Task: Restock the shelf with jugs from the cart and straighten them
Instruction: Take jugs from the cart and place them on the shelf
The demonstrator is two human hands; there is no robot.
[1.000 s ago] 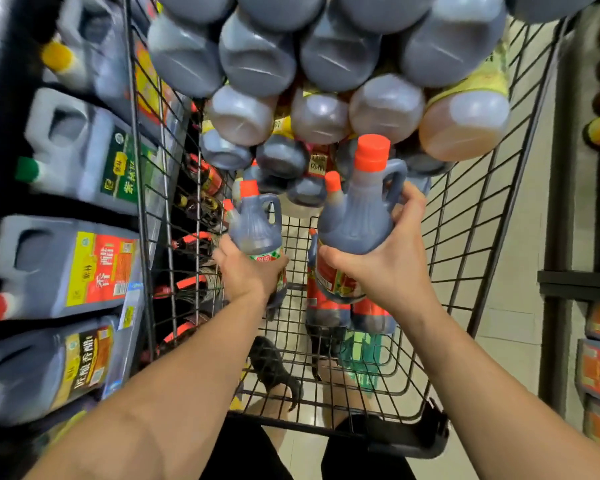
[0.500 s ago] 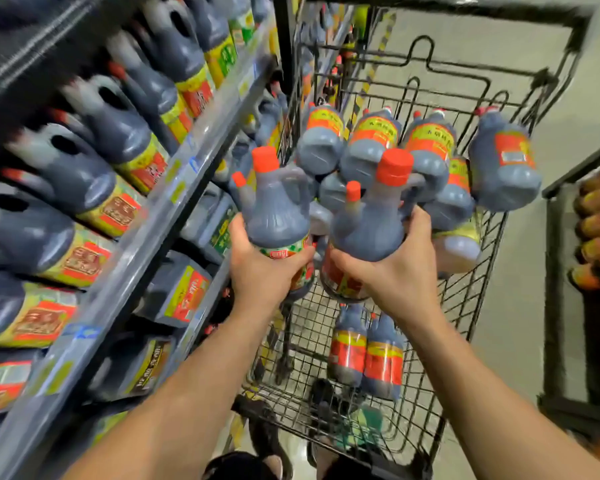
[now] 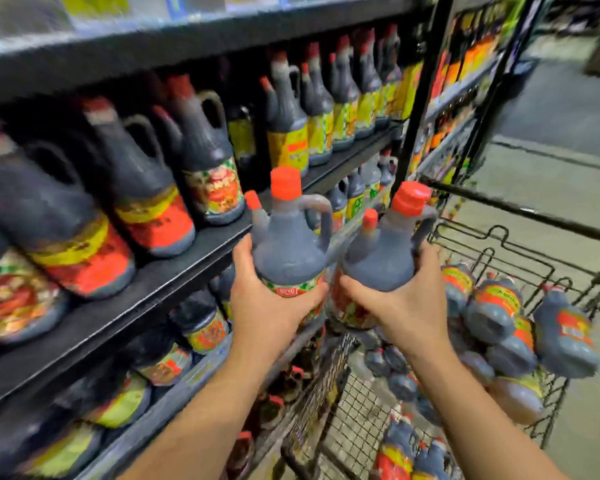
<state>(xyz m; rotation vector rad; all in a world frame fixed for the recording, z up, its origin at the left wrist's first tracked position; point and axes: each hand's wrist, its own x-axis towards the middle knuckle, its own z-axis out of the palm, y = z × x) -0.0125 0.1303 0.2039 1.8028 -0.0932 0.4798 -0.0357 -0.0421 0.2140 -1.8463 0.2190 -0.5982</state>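
Left grip (image 3: 271, 306) and right grip (image 3: 406, 310) each clasp a jug (image 3: 288, 251), seemingly the carrying step; next, stand both on the shelf (image 3: 187, 268) leftward

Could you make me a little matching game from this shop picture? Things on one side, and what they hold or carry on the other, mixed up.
Things:
1. left hand
2. right hand
3. cart
4. shelf

States:
A. has piled jugs lying in it
B. grips the jug nearer the cart
C. bears standing jugs in a row
D. grips the jug nearer the shelf

Pairs: 1-D, 2-B, 3-A, 4-C.
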